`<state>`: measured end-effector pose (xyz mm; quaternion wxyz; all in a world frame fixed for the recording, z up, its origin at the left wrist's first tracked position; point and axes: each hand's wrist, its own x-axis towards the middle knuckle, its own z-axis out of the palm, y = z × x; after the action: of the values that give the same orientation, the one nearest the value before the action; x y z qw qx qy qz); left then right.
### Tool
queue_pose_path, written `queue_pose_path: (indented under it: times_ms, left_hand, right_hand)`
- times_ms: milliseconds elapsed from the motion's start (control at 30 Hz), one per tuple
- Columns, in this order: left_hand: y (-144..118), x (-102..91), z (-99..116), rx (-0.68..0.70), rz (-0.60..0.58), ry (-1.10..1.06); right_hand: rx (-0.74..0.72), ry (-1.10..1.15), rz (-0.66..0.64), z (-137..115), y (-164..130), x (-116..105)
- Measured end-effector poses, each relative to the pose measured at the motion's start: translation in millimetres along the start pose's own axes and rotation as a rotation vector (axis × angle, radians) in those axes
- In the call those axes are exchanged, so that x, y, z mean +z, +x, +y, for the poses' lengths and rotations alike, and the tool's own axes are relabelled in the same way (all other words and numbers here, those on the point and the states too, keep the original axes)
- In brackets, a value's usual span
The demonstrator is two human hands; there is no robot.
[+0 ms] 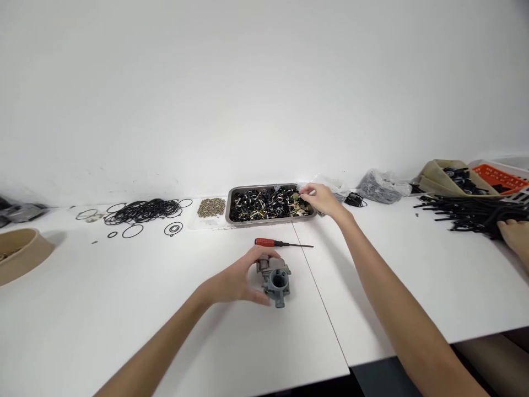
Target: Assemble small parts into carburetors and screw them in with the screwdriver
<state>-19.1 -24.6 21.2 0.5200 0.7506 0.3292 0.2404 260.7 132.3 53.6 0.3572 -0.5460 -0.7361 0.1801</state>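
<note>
A grey metal carburetor [278, 275] rests on the white table with its round bore facing me. My left hand [239, 280] grips it from the left, thumb low and fingers over the far side. At the right end of a metal tray [268, 222], my right hand [324, 199] has its fingertips pinched together among small mixed parts. Whatever is between those fingertips is too small to make out. Just beyond the carburetor lies a screwdriver [264, 242] with a red handle, its shaft pointing right.
Left of the tray are a heap of small brass pieces [211, 207] and black rubber rings [142, 212]. A tan container [25, 251] stands far left. Plastic bags [380, 186] and black tubes [458, 212] lie right, where another person's hand [514, 234] touches the tubes.
</note>
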Motion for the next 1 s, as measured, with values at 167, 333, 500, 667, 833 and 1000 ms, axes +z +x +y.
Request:
queue_pose_path:
  times_ms: [167, 333, 500, 667, 833, 1000]
  left_hand:
    - [5, -17.3, -15, -0.065, 0.175, -0.24]
    - [13, -22.2, -44, -0.181, 0.288, -0.374]
    - [14, -23.7, -50, -0.199, 0.276, -0.42]
    - [14, -24.7, -49, -0.216, 0.281, -0.397]
    - [14, -24.7, -50, -0.215, 0.279, -0.37]
    - [13, -24.7, -49, -0.217, 0.28, -0.367]
  right_hand:
    - [0.042, -0.005, -0.149, 19, 18, 8]
    - [0.024, 0.026, -0.298, 30, 17, 27]
    - [0.001, 0.006, -0.297, 35, 17, 30]
    - [-0.009, -0.005, -0.237, 40, 18, 29]
    - [-0.033, -0.004, -0.144, 49, 21, 32]
    - [-0.029, 0.048, -0.084, 54, 23, 33]
